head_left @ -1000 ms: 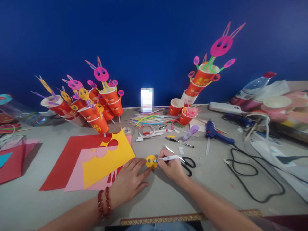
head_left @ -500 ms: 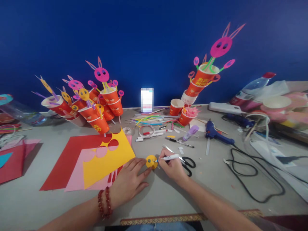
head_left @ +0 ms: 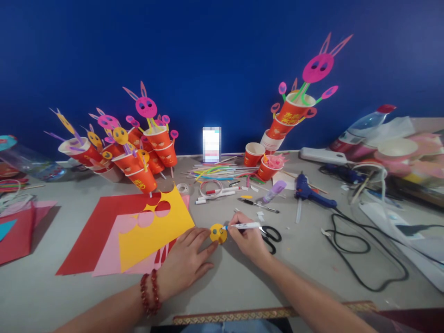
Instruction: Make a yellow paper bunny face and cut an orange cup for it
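Note:
A small yellow paper circle (head_left: 218,237) lies on the grey table, with a dark spot on its left half and a curved blue mark on its right. My left hand (head_left: 189,259) rests flat with fingers apart, its fingertips on the circle's left and lower edge. My right hand (head_left: 250,241) pinches a white marker (head_left: 245,225), whose blue tip touches the circle's right side. Partly under the right hand lie black-handled scissors (head_left: 272,235). Left of my left hand, a cut yellow sheet (head_left: 157,231) overlaps pink and red sheets (head_left: 90,231).
Orange paper cups with paper rabbit faces (head_left: 159,143) stand at the back left; a taller cup stack (head_left: 280,126) leans at the right. Drinking straws (head_left: 217,171), a purple glue stick (head_left: 274,191), a black pen (head_left: 259,204) and a blue glue gun (head_left: 314,196) with its cable lie beyond my hands.
The curved blue mark on the circle's right side has grown rounder. The marker tip has shifted slightly, and my left hand keeps its place.

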A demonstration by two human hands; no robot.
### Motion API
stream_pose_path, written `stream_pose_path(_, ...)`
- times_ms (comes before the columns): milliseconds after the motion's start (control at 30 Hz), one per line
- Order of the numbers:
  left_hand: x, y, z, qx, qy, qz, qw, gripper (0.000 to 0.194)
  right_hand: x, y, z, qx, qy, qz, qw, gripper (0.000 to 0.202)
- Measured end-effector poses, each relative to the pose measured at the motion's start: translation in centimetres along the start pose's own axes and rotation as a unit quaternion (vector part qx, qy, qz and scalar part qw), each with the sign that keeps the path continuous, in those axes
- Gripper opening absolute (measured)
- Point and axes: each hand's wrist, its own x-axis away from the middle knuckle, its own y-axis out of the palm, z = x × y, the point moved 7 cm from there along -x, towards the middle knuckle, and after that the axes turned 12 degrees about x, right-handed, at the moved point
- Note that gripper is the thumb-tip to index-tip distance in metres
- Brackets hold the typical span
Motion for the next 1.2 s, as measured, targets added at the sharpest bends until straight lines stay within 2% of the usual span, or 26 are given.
stream_pose_path(500,-0.03,0.02,0.03,0.001,0.0,-0.007,1.0,0.045,-0.14,0.14,-0.29,0.045,-0.015,-0.014,0.999,0.011)
stream_pose_path(1200,0.14,-0.07,-0.01,-0.003,-0.002,0.002,1.0,0.041,0.04,-0.01,-0.15,0.027,-0.002,-0.008,1.0,0.012)
